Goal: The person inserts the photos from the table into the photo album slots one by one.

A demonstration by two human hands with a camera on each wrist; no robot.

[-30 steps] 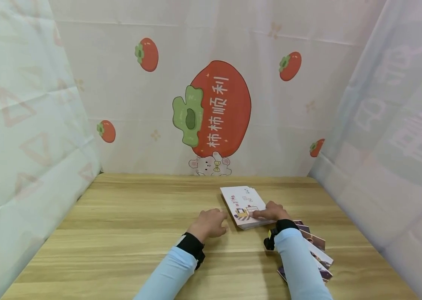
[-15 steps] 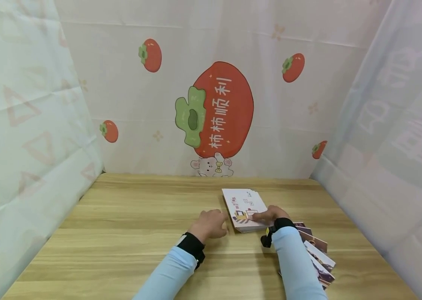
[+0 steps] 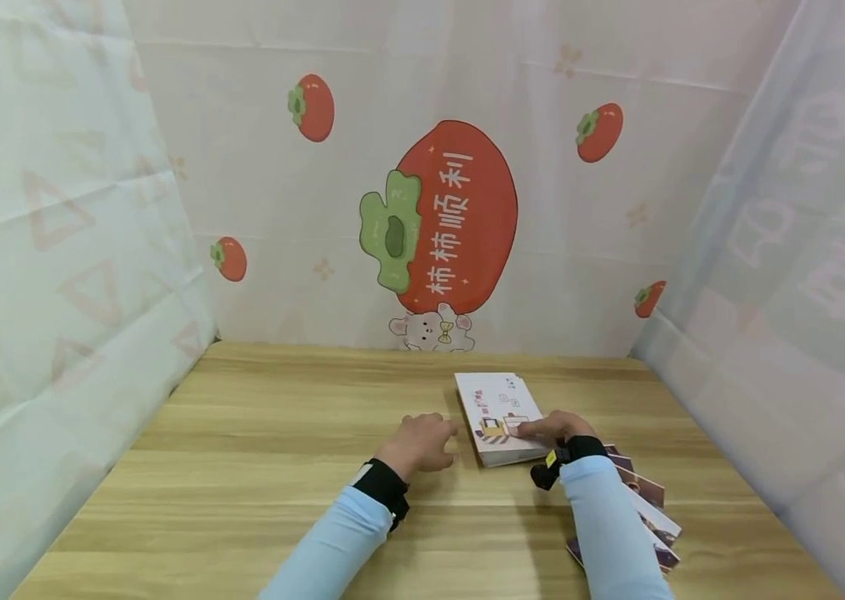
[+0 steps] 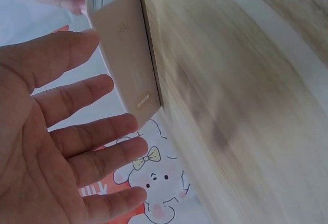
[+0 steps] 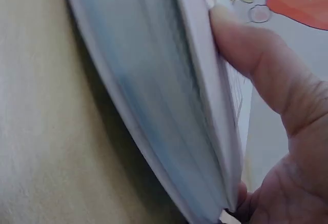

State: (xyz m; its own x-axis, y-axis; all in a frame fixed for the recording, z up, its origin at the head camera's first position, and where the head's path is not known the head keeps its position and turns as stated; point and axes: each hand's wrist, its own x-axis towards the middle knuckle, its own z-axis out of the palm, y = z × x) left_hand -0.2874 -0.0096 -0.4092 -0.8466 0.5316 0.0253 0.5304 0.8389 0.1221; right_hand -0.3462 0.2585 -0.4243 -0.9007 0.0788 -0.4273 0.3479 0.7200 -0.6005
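A thick photo album (image 3: 497, 398) with a white cover, printed with small drawings and red lettering, lies on the wooden table. My right hand (image 3: 553, 427) grips its right edge, thumb on the top cover. In the right wrist view the thumb (image 5: 256, 49) presses the cover and the bluish page edges (image 5: 148, 96) show; the other fingers are mostly hidden. Just left of the album, my left hand (image 3: 421, 443) holds nothing, its fingers spread. In the left wrist view its fingertips (image 4: 130, 124) are close to the album's pale spine (image 4: 130, 60).
Several photo cards (image 3: 651, 517) lie fanned out at the right, partly under the right forearm. The wooden table (image 3: 242, 467) is enclosed at the back and sides by cloth screens; the back cloth (image 3: 265, 192) bears persimmon prints.
The album's near end has turned slightly left, with my right hand gripping its edge throughout. My left hand stays beside it. The head view has shifted a little.
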